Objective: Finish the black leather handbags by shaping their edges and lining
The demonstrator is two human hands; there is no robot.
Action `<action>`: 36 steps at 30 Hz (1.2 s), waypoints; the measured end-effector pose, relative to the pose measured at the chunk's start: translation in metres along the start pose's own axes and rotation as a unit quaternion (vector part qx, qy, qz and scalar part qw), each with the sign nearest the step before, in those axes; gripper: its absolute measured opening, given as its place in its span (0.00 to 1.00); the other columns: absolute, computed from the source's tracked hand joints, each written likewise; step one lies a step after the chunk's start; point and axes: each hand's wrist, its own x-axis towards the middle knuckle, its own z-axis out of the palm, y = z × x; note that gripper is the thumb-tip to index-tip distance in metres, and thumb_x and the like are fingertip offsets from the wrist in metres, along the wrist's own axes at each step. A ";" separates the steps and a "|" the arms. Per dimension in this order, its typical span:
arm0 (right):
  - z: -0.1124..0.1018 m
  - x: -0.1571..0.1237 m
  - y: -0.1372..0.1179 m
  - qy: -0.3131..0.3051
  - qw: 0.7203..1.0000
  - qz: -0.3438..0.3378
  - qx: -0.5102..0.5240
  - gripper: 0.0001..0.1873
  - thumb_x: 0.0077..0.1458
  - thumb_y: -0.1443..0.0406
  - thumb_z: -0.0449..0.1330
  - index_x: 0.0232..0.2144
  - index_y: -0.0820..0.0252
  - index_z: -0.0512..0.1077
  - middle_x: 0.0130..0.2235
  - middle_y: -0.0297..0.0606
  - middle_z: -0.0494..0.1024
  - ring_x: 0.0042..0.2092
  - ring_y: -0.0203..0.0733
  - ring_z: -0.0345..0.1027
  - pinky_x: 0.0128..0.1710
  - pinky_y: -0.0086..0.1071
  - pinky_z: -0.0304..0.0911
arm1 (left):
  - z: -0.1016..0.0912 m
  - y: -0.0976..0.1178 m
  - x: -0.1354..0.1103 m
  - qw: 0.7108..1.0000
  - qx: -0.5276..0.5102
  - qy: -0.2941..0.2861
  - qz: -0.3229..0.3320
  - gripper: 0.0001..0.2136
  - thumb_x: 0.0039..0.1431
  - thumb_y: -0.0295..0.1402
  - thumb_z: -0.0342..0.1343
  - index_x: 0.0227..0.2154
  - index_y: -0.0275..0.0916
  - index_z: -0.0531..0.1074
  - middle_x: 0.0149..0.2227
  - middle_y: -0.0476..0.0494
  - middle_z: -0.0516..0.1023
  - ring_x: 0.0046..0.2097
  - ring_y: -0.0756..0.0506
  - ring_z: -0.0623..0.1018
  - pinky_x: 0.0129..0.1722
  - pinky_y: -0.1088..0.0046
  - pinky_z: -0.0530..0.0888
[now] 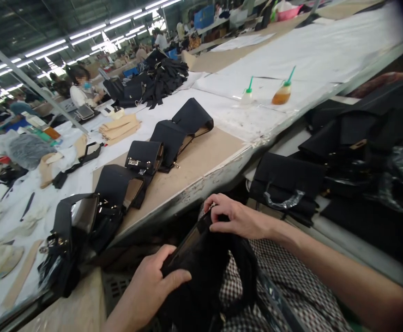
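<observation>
The black bag (204, 267) lies on our lap below the table (201, 161) edge, its long edge running from our left hand (153, 286), clasped round the near end, up to our right hand (236, 219), fingers hooked over the far end.

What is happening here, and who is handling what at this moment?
A person holds a black bag over the lap with both hands: the left hand clasps its near edge, the right hand its upper edge. On the worktable ahead lies a row of similar black bags, and farther back stand two bottles with green nozzles.
</observation>
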 end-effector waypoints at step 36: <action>0.031 0.031 0.015 0.037 0.988 0.111 -0.100 0.08 0.51 0.61 0.65 0.23 0.57 0.73 0.30 0.31 0.78 0.35 0.39 0.69 0.40 0.32 0.60 | 0.021 -0.042 0.003 0.933 -0.329 0.053 -0.133 0.19 0.53 0.50 0.60 0.30 0.36 0.74 0.21 0.52 0.69 0.24 0.52 0.66 0.24 0.78 0.60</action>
